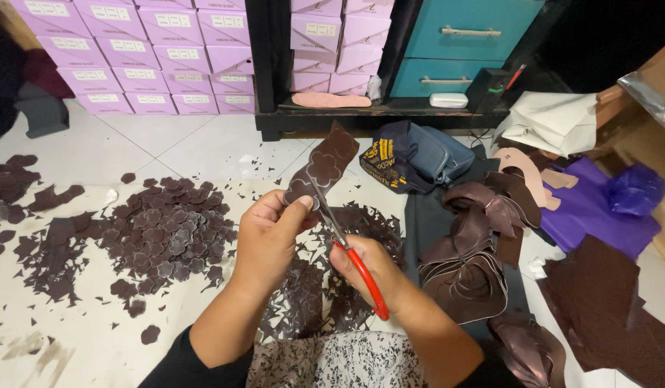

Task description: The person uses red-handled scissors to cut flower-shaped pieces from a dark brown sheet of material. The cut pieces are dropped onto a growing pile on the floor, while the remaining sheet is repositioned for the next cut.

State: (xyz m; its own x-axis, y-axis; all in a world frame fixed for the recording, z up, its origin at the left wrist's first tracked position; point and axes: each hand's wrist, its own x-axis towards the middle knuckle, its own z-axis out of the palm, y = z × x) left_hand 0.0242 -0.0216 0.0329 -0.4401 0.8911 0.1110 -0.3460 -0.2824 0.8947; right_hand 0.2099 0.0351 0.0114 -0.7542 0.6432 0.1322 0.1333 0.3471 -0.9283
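Centre of frame: left hand pinches a strip of dark brown leather by its lower end, thumb and fingers closed on it. The strip rises up and to the right from the hand; flower outlines are drawn on it.

Right hand, just right of centre, is closed through the red handles of a pair of scissors. The blades point up and left, and their tips meet the strip's lower edge, next to the left thumb. How far the blades are apart cannot be told.

Left of centre: a heap of cut brown flower shapes on the white tiled floor. Loose offcuts lie scattered under and between both hands.

Right of centre: a pile of curved brown leather pieces, with a purple sheet beyond it.

Upper centre: a dark blue bag on the floor, before a black shelf.

Upper left: stacked lilac boxes. Upper right: teal drawers.
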